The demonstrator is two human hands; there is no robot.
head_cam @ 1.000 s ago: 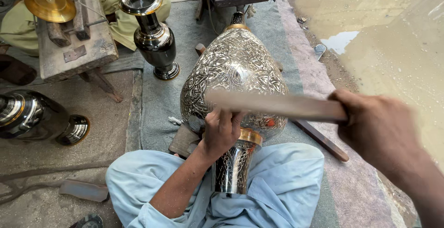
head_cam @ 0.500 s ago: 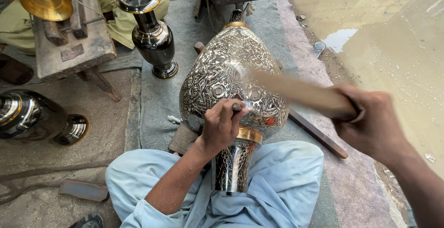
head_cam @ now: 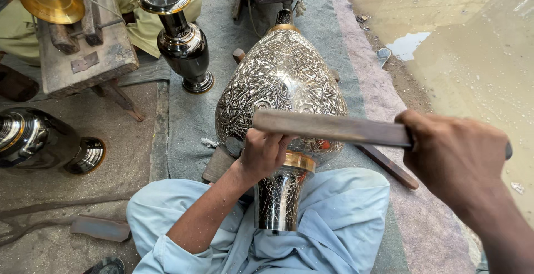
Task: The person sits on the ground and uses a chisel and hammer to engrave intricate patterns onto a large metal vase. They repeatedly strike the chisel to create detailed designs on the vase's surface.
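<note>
The left hand (head_cam: pixel 264 152) is pressed closed against the engraved vase (head_cam: pixel 281 93), low on its belly at frame centre. The right hand (head_cam: pixel 453 154) grips a wooden stick (head_cam: pixel 331 127) lying crosswise just above. The vase's long axis runs from the lap toward the top of the frame.

A grey mat (head_cam: pixel 189 112) on the ground carries a dark upright vase (head_cam: pixel 181 37) and the engraved vase (head_cam: pixel 281 85).

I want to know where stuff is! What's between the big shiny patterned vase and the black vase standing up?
In the head view, only bare grey mat lies between the engraved vase and the upright black vase.
</note>
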